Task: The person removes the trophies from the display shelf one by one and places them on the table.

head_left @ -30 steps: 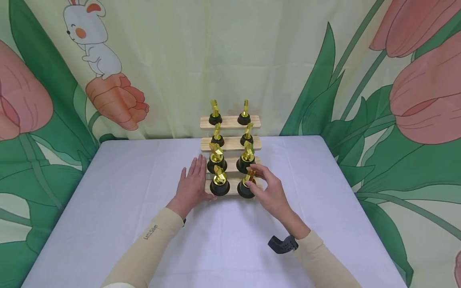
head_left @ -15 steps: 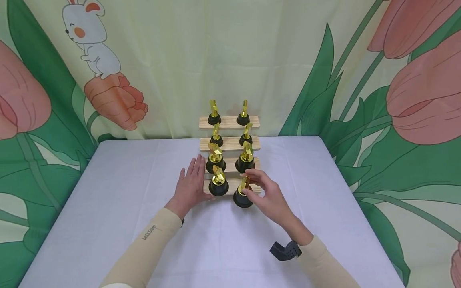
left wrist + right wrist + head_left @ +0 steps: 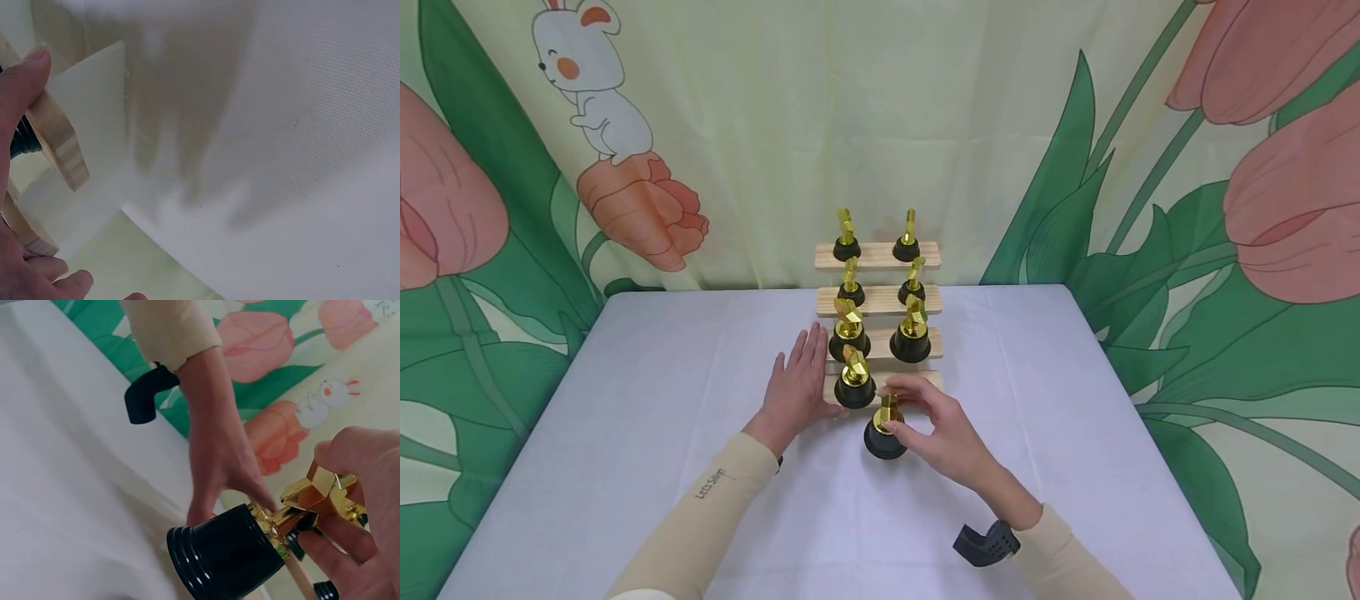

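Taking the wooden rack [image 3: 880,300] as my dial's centre, with twelve at the far side, I saw the printed rabbit [image 3: 598,83] on the curtain at ten o'clock. At eight, the left hand [image 3: 797,379] had its grip spread, fingers straight along the rack's left side; my left wrist feed showed the thumb touching the end of a slat. The rack stood on the white worktop [image 3: 700,375], its four tiers bearing seven trophies [image 3: 912,337], four in the left column and three in the right. At six o'clock, in front of the lowest tier, I had the held trophy [image 3: 883,443], black base down; I could not tell whether it touched the worktop. At five, the right hand [image 3: 942,429] had its grip pinching that trophy's gold top between thumb and fingers. Beyond its wrist, also towards five, sat a black wristband [image 3: 987,546].
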{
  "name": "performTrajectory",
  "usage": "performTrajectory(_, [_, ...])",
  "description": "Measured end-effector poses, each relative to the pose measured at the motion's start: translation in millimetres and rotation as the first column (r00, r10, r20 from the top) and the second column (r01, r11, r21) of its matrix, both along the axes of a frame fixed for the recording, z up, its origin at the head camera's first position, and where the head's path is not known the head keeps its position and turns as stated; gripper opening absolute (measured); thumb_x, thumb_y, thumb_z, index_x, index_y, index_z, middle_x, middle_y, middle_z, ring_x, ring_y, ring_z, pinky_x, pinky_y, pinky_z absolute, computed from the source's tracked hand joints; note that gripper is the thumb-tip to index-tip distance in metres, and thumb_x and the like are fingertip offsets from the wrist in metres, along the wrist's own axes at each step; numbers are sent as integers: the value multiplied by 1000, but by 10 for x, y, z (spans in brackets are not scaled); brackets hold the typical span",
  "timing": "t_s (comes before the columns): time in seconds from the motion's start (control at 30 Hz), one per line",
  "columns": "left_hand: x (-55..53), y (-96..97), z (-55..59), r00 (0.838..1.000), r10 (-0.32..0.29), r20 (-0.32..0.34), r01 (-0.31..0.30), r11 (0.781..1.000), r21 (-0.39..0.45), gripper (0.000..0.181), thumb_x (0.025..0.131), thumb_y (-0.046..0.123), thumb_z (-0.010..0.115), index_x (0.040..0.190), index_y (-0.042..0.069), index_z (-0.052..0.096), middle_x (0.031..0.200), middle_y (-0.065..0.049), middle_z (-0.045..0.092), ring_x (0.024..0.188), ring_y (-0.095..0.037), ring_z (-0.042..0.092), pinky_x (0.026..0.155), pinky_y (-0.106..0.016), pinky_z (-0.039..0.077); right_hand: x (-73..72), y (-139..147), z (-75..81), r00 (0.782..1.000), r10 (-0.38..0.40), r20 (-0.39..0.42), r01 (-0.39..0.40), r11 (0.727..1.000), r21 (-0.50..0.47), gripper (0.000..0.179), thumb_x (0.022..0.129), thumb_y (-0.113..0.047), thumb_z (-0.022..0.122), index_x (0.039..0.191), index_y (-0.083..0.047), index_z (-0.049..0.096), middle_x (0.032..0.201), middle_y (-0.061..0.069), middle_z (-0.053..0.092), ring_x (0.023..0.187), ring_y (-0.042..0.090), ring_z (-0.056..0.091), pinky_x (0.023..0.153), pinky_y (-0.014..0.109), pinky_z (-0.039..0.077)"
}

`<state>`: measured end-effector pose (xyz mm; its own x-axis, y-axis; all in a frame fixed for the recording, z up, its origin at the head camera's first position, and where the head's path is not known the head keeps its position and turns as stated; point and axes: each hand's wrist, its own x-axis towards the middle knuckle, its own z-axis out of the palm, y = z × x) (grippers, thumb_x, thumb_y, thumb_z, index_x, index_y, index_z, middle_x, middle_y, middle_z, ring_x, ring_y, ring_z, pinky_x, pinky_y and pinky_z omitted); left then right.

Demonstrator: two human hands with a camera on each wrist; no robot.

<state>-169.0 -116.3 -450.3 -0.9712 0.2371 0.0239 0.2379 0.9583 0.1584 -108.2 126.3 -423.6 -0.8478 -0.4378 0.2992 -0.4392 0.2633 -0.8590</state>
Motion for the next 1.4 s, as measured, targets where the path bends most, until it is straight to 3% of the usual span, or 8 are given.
performTrajectory(0.37, [-7, 12, -2, 1000, 8, 28, -6, 999, -50, 140, 62, 61, 87, 158, -1, 6, 167, -19, 6, 154, -35, 13, 119, -62, 22, 152, -202, -209, 994, 107, 22, -107, 994, -15, 49, 89, -3, 71, 133, -4, 53, 126, 8, 65, 116, 24, 64, 102, 40, 52])
performTrajectory(0.67, [-14, 3, 32, 999, -41, -12, 40, 993, -109, 141, 61, 65, 85, 157, -3, 9, 166, -20, 9, 154, -34, 13, 122, -57, 18, 230, -360, -307, 981, 193, 10, -193, 981, -18, 44, 91, -6, 70, 132, -11, 54, 127, 5, 64, 117, 19, 64, 102, 36, 52])
performTrajectory(0.87, [-29, -2, 33, 998, -62, -16, 60, 993, -103, 140, 63, 65, 84, 157, -4, 7, 166, -20, 5, 155, -34, 10, 124, -55, 14, 235, -386, -337, 969, 245, -11, -245, 969, -10, 43, 92, -7, 69, 132, -11, 55, 128, 5, 64, 117, 15, 63, 102, 32, 52])
performTrajectory(1.17, [-18, -18, 46, 997, -72, -19, 70, 994, -79, 139, 64, 66, 83, 157, -5, 7, 166, -21, 6, 154, -34, 12, 124, -55, 16, 284, -386, -434, 955, 291, 50, -293, 956, 32, 45, 92, -10, 70, 134, -12, 55, 131, 6, 63, 121, 16, 61, 103, 37, 52])
performTrajectory(1.4, [-27, -29, 34, 997, -76, -30, 74, 995, -73, 139, 63, 63, 85, 157, -5, 8, 166, -22, 6, 154, -35, 14, 123, -55, 18, 286, -385, -423, 959, 272, -81, -265, 960, 85, 50, 89, -14, 73, 136, -15, 54, 132, 0, 62, 122, 16, 60, 103, 37, 50])
